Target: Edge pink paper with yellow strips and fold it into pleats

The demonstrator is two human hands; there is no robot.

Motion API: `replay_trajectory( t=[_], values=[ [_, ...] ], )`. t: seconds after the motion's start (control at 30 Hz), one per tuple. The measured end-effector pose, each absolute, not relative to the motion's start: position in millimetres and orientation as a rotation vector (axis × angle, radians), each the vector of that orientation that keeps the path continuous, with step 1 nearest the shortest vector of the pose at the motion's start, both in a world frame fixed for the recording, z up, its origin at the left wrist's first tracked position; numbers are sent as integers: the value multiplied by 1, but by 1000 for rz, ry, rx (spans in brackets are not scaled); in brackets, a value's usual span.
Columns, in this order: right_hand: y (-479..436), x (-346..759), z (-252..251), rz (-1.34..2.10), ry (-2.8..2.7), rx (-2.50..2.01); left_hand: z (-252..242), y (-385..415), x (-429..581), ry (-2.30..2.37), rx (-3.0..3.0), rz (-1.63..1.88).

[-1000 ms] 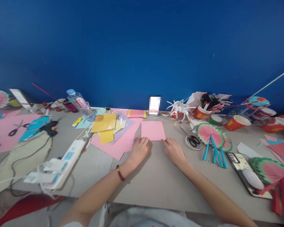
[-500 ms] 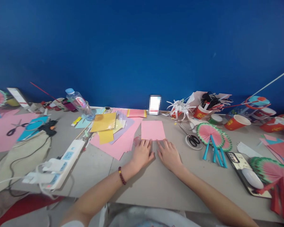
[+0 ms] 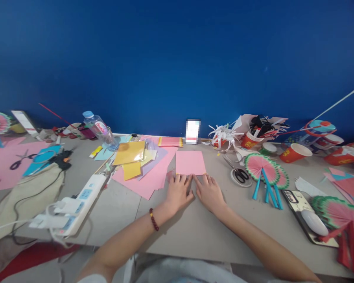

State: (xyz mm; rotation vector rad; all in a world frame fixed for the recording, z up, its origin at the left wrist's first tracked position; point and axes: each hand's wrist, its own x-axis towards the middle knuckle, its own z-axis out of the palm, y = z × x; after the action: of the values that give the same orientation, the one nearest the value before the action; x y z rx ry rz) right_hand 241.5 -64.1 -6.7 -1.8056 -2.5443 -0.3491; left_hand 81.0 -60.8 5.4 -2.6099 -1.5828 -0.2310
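Observation:
A pink rectangle of paper [image 3: 190, 162] lies flat on the grey table in front of me. My left hand [image 3: 178, 192] rests palm down at its near left edge, fingertips on the paper's lower border, thumb pointing inward. At the near right edge my right hand [image 3: 209, 192] lies the same way, its fingers stretched out. Both index fingertips almost meet at the middle of that edge, where slivers of yellow show by the fingers. Neither hand grips anything that I can see.
Left are pink sheets [image 3: 149, 188], yellow paper packs [image 3: 129, 152], a bottle [image 3: 98, 127] and a power strip [image 3: 85, 204]. Scissors [image 3: 238, 173], a watermelon-patterned paper fan [image 3: 261, 169], paper cups [image 3: 296, 152] and a mouse [image 3: 314, 222] lie right. A propped phone [image 3: 192, 131] stands behind.
Both index fingers have slid inward along the paper's near edge, so their tips are closer together. The pink paper stays in place.

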Motion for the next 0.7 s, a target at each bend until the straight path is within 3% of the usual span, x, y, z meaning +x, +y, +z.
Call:
replay_trajectory(
  t=[0.7],
  values=[
    [-56,255,-11,-358,-2470,-1649,1,-59,79,-1618,-2585,-342]
  ],
)
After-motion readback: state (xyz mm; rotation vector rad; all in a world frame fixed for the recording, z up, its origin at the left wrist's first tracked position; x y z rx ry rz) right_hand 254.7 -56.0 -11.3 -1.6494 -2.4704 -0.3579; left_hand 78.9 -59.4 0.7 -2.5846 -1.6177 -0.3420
